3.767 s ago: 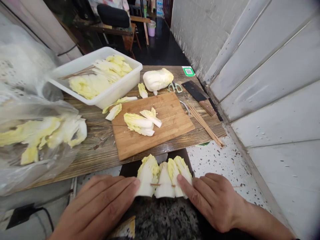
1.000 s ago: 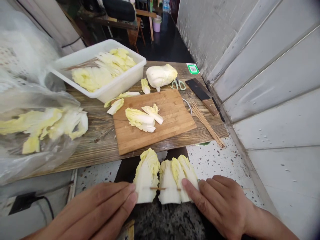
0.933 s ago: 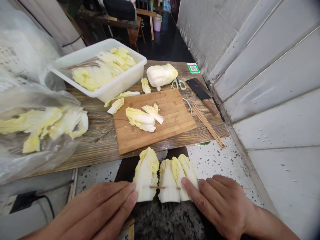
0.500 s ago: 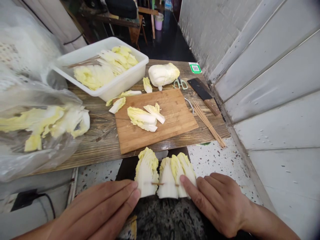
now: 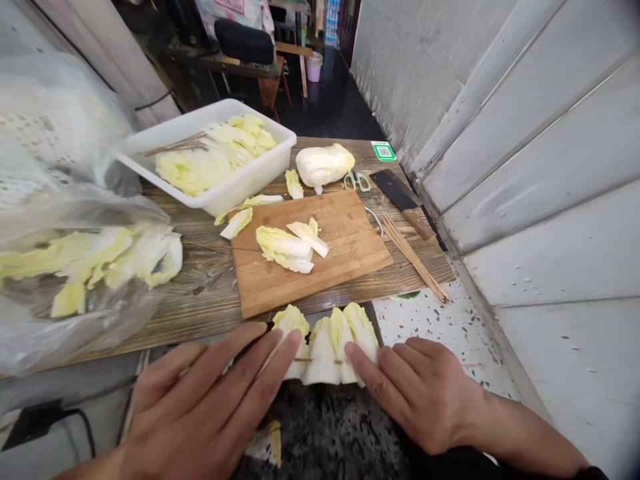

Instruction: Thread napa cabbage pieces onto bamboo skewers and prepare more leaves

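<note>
A thin wooden skewer [image 5: 320, 361] carries three pale yellow cabbage pieces [image 5: 327, 340] just below the table's front edge, over a dark speckled lap. My left hand [image 5: 210, 400] lies with fingers stretched and spread across the leftmost piece; its thumb is hidden. My right hand [image 5: 420, 393] has its fingers pressed together on the right end of the skewered pieces. On the wooden cutting board [image 5: 345, 253], more cut cabbage [image 5: 287, 243] lies loose.
A white tub [image 5: 240, 180] of skewered cabbage stands at the back left. A clear bag of cabbage leaves [image 5: 85, 267] is at the left. A cabbage head [image 5: 323, 165], scissors [image 5: 355, 179], a cleaver [image 5: 403, 197] and a bundle of skewers [image 5: 413, 257] lie near the right wall.
My left hand has opened its fingers and slid forward and right over the leftmost cabbage piece. The pieces now sit closer together on the skewer. The right hand barely moved.
</note>
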A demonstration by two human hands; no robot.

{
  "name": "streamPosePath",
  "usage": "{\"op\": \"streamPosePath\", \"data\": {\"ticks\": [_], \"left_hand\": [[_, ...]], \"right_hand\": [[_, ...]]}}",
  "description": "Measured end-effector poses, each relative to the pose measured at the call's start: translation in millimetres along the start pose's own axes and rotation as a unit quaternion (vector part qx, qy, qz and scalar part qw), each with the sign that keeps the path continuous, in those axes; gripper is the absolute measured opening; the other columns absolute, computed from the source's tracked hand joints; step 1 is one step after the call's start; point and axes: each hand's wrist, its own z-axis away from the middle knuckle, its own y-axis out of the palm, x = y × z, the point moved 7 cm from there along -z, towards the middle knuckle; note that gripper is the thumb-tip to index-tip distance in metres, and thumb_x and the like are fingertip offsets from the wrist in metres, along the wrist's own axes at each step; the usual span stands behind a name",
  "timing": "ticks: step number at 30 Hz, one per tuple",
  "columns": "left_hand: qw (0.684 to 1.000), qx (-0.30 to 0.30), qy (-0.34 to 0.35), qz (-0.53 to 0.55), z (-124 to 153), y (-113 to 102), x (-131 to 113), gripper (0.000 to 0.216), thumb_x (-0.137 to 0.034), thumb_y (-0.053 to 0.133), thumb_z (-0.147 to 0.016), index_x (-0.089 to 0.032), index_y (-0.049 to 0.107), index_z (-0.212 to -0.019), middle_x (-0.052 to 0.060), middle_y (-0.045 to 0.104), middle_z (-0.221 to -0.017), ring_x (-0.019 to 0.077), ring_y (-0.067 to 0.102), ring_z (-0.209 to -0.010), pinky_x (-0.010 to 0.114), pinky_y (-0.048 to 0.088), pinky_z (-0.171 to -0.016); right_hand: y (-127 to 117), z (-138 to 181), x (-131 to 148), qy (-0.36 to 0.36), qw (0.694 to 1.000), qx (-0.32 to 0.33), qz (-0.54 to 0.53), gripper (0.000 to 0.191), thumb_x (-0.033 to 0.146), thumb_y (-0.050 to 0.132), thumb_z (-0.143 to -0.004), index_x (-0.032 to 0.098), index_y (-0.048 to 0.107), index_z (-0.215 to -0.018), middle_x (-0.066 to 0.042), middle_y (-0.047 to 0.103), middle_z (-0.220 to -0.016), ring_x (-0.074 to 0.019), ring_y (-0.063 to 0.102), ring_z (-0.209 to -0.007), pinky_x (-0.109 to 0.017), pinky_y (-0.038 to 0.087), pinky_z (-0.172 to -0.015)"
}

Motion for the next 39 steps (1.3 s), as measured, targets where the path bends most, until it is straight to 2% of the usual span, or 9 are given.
{"op": "streamPosePath", "data": {"ticks": [13, 19, 25, 28, 31, 33, 34, 37, 39], "left_hand": [[0.999, 0.010, 0.050, -0.014, -10.1, 7.6, -11.8, 0.033, -0.009, 0.030, -0.094, -0.012, 0.060, -0.109, 0.009, 0.076, -0.099, 0.0184, 0.069, -0.090, 0.034, 0.035, -0.097], [0.999, 0.043, 0.018, 0.002, -7.2, 11.6, -14.2, 0.043, -0.009, 0.029, -0.093, -0.016, 0.050, -0.129, 0.005, 0.076, -0.101, 0.0160, 0.069, -0.095, 0.029, 0.034, -0.101], [0.999, 0.014, 0.039, 0.015, -4.0, 14.6, -21.6, 0.048, -0.010, 0.026, -0.094, -0.015, 0.043, -0.138, 0.006, 0.077, -0.097, 0.0163, 0.069, -0.091, 0.030, 0.028, -0.109], [0.999, 0.030, 0.023, 0.011, -7.1, 14.2, -12.2, 0.052, -0.011, 0.028, -0.094, -0.019, 0.037, -0.145, 0.004, 0.074, -0.110, 0.0171, 0.067, -0.102, 0.031, 0.026, -0.110], [1.000, 0.019, -0.008, 0.005, -15.1, 10.6, 9.9, 0.053, -0.030, 0.039, -0.097, -0.024, 0.031, -0.149, 0.003, 0.068, -0.124, 0.0247, 0.062, -0.111, 0.038, 0.033, -0.105], [0.995, -0.027, -0.097, 0.012, -18.1, 8.9, 35.3, 0.060, -0.045, 0.048, -0.092, -0.028, 0.033, -0.148, 0.005, 0.067, -0.125, 0.0310, 0.063, -0.107, 0.045, 0.039, -0.100], [0.987, -0.047, -0.151, 0.028, -17.2, 11.9, 48.2, 0.062, -0.050, 0.051, -0.089, -0.029, 0.036, -0.146, 0.006, 0.067, -0.122, 0.0327, 0.064, -0.105, 0.047, 0.042, -0.098], [0.957, -0.038, -0.258, 0.128, -11.6, 44.7, 72.2, 0.058, -0.056, 0.052, -0.086, -0.031, 0.046, -0.138, 0.006, 0.070, -0.115, 0.0312, 0.067, -0.098, 0.047, 0.051, -0.090], [0.928, -0.007, -0.311, 0.204, -8.7, 75.1, 79.8, 0.063, -0.059, 0.056, -0.082, -0.031, 0.046, -0.137, 0.006, 0.069, -0.117, 0.0287, 0.068, -0.094, 0.046, 0.053, -0.088]], "right_hand": [[-2.3, -0.9, 1.9, 0.003, 0.999, -0.042, 0.017, 0.038, 0.009, 0.035, -0.090, -0.006, 0.057, -0.117, -0.002, 0.053, -0.059, -0.0159, 0.043, -0.046, -0.032, 0.025, -0.041], [6.0, 2.9, 1.6, 0.007, 1.000, -0.025, 0.011, 0.040, 0.009, 0.034, -0.090, -0.006, 0.053, -0.122, -0.002, 0.053, -0.061, -0.0164, 0.044, -0.047, -0.032, 0.026, -0.040], [6.2, 3.1, 4.0, 0.003, 1.000, -0.016, -0.024, 0.039, 0.009, 0.035, -0.092, -0.005, 0.052, -0.124, -0.001, 0.053, -0.062, -0.0161, 0.045, -0.048, -0.032, 0.028, -0.040], [7.6, 4.5, -1.6, 0.015, 0.999, -0.006, -0.042, 0.038, 0.009, 0.037, -0.093, -0.005, 0.051, -0.126, -0.002, 0.055, -0.063, -0.0167, 0.047, -0.049, -0.032, 0.030, -0.041], [17.5, 9.3, -25.9, 0.083, 0.990, -0.035, -0.105, 0.037, 0.010, 0.036, -0.096, 0.000, 0.052, -0.128, -0.003, 0.058, -0.065, -0.0152, 0.049, -0.052, -0.030, 0.033, -0.045], [28.5, 15.0, -55.7, 0.182, 0.954, -0.101, -0.215, 0.033, 0.017, 0.039, -0.099, 0.007, 0.060, -0.122, -0.001, 0.059, -0.064, -0.0125, 0.049, -0.052, -0.026, 0.035, -0.048], [38.7, 18.9, -72.7, 0.246, 0.912, -0.128, -0.302, 0.029, 0.022, 0.042, -0.099, 0.011, 0.065, -0.113, 0.001, 0.057, -0.061, -0.0111, 0.048, -0.051, -0.025, 0.036, -0.050], [80.2, 27.4, -105.8, 0.402, 0.721, -0.157, -0.543, 0.031, 0.041, 0.056, -0.091, 0.016, 0.065, -0.076, 0.005, 0.047, -0.050, -0.0070, 0.038, -0.044, -0.021, 0.030, -0.045], [97.0, 25.7, -111.4, 0.434, 0.648, -0.163, -0.604, 0.039, 0.050, 0.059, -0.087, 0.016, 0.059, -0.067, 0.006, 0.044, -0.048, -0.0050, 0.032, -0.040, -0.020, 0.024, -0.041]]}}
